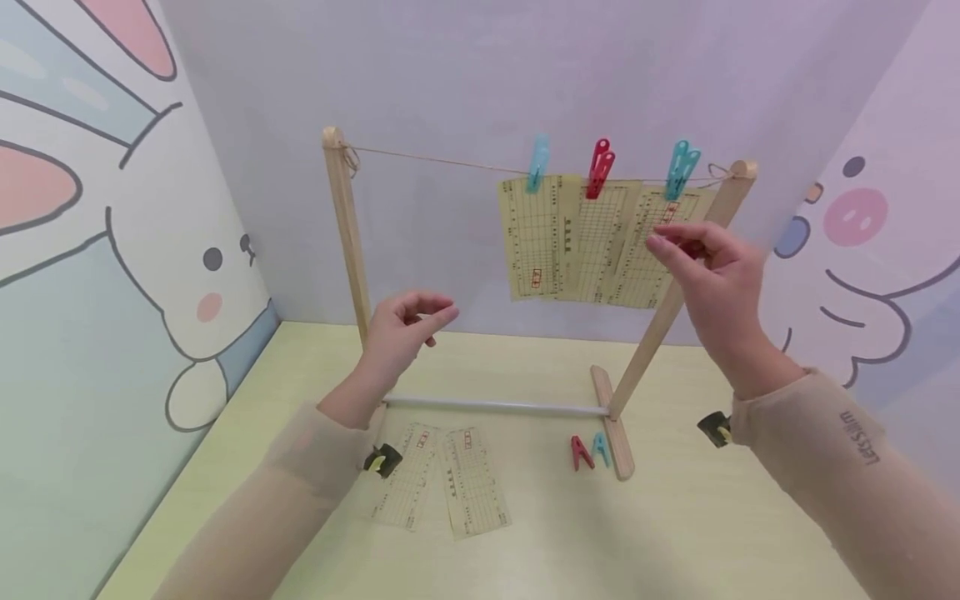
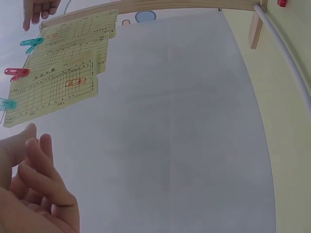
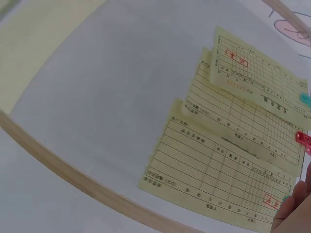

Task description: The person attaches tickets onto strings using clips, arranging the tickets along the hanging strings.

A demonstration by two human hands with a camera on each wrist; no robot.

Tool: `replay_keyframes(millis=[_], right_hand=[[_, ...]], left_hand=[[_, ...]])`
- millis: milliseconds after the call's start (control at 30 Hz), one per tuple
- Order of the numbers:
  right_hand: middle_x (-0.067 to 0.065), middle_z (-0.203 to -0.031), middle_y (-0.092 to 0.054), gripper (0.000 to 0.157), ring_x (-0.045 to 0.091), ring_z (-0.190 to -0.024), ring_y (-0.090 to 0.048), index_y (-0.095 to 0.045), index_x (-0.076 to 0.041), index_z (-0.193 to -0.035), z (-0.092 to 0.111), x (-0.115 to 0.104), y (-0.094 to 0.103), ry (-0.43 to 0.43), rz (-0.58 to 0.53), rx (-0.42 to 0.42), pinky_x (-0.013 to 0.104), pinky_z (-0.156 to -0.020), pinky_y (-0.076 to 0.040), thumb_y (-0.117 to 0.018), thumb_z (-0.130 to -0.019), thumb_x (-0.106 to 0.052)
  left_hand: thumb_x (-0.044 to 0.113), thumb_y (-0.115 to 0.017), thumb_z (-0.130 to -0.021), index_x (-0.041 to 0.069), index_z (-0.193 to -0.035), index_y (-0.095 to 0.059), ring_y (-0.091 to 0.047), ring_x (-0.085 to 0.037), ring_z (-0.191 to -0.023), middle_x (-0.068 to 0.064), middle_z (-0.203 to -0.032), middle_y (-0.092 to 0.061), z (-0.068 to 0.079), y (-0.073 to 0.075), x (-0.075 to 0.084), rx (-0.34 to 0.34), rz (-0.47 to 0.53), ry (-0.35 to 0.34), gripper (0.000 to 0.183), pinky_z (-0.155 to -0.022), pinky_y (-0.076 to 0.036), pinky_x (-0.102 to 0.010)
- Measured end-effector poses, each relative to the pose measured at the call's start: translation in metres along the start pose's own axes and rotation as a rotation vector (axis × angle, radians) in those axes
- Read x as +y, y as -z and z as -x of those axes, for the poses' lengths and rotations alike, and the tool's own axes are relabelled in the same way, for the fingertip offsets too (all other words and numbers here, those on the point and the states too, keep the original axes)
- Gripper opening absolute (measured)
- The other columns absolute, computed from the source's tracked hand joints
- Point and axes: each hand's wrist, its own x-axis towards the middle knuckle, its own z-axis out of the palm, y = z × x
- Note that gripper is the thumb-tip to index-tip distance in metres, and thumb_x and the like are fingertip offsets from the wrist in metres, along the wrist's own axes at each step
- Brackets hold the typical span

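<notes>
My left hand (image 1: 408,333) is raised at the left of a wooden drying rack, its fingers loosely bent and holding nothing. My right hand (image 1: 720,279) hovers by the right post, close to the rightmost paper slip (image 1: 645,267), thumb and fingers loosely curled with nothing between them. Three yellowish printed slips hang overlapping from the string (image 1: 427,157). A light blue clothespin (image 1: 537,164) grips the left slip (image 1: 528,237), a red clothespin (image 1: 600,168) the middle slip (image 1: 603,225), and a teal clothespin (image 1: 681,171) the right one.
Two more slips, a left one (image 1: 408,483) and a right one (image 1: 476,483), lie on the table before the rack. Near the right foot (image 1: 618,442) lie a red clothespin (image 1: 581,452) and a blue clothespin (image 1: 601,449). A pale bar (image 1: 495,407) joins the wooden posts.
</notes>
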Motion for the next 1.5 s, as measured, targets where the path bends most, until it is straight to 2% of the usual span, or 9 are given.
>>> replay_keyframes(millis=[133, 400, 533, 667, 800, 1033, 1300, 1500], right_hand=[[-0.012, -0.091, -0.071, 0.016, 0.007, -0.078, -0.058, -0.074, -0.003, -0.106, 0.010, 0.012, 0.000, -0.053, -0.007, -0.013, 0.014, -0.063, -0.046, -0.070, -0.092, -0.010], [-0.009, -0.090, -0.073, 0.015, 0.007, -0.079, -0.060, -0.074, 0.000, -0.103, 0.027, 0.030, 0.000, -0.115, -0.134, 0.008, 0.013, -0.067, -0.048, -0.070, -0.091, -0.007], [-0.008, -0.086, -0.073, 0.008, 0.006, -0.077, -0.061, -0.075, -0.002, -0.096, 0.036, 0.039, -0.001, -0.149, -0.182, 0.046, 0.013, -0.068, -0.049, -0.072, -0.089, -0.004], [-0.007, -0.084, -0.073, 0.005, 0.006, -0.076, -0.062, -0.075, -0.007, -0.091, 0.049, 0.051, -0.004, -0.223, -0.230, 0.068, 0.013, -0.070, -0.049, -0.072, -0.089, -0.004], [-0.009, -0.083, -0.073, 0.006, 0.005, -0.076, -0.061, -0.075, -0.008, -0.091, 0.063, 0.064, -0.007, -0.282, -0.216, 0.078, 0.014, -0.069, -0.049, -0.071, -0.089, -0.004], [-0.009, -0.083, -0.072, 0.006, 0.004, -0.076, -0.062, -0.075, -0.008, -0.092, 0.077, 0.077, -0.009, -0.318, -0.202, 0.114, 0.013, -0.070, -0.049, -0.071, -0.090, -0.004], [-0.011, -0.084, -0.072, 0.008, 0.003, -0.080, -0.064, -0.075, -0.013, -0.091, 0.094, 0.087, -0.009, -0.461, -0.207, 0.149, 0.011, -0.077, -0.051, -0.071, -0.091, -0.006], [-0.010, -0.084, -0.073, 0.005, 0.006, -0.085, -0.067, -0.075, -0.010, -0.091, 0.110, 0.097, -0.011, -0.525, -0.245, 0.190, 0.013, -0.085, -0.052, -0.070, -0.091, -0.008]], left_hand=[[0.026, -0.074, -0.090, 0.009, -0.109, -0.072, -0.056, -0.011, -0.062, 0.010, -0.092, -0.068, 0.004, 0.000, -0.003, -0.003, 0.000, 0.028, 0.026, -0.049, -0.039, -0.019], [0.028, -0.075, -0.089, 0.009, -0.109, -0.072, -0.057, -0.011, -0.062, 0.010, -0.090, -0.068, 0.008, 0.000, -0.016, 0.010, -0.021, 0.070, 0.027, -0.047, -0.037, -0.019], [0.030, -0.075, -0.089, 0.010, -0.109, -0.072, -0.057, -0.011, -0.062, 0.008, -0.092, -0.069, 0.012, 0.000, -0.023, 0.021, -0.028, 0.090, 0.027, -0.047, -0.037, -0.019], [0.028, -0.074, -0.090, 0.010, -0.110, -0.071, -0.057, -0.011, -0.063, 0.008, -0.095, -0.069, 0.018, -0.002, -0.031, 0.033, -0.009, 0.120, 0.027, -0.047, -0.036, -0.019], [0.025, -0.074, -0.090, 0.009, -0.111, -0.071, -0.056, -0.011, -0.062, 0.009, -0.093, -0.069, 0.023, -0.003, -0.041, 0.048, 0.024, 0.159, 0.027, -0.046, -0.033, -0.019], [0.025, -0.075, -0.089, 0.009, -0.111, -0.071, -0.055, -0.010, -0.062, 0.005, -0.097, -0.069, 0.028, -0.007, -0.053, 0.076, 0.035, 0.198, 0.027, -0.047, -0.032, -0.018], [0.023, -0.074, -0.090, 0.008, -0.111, -0.071, -0.055, -0.011, -0.063, -0.001, -0.104, -0.070, 0.035, -0.011, -0.062, 0.078, 0.024, 0.213, 0.026, -0.049, -0.035, -0.018], [0.023, -0.074, -0.090, 0.007, -0.110, -0.071, -0.054, -0.009, -0.064, -0.005, -0.115, -0.053, 0.037, -0.014, -0.071, 0.082, 0.012, 0.212, 0.026, -0.051, -0.038, -0.017]])
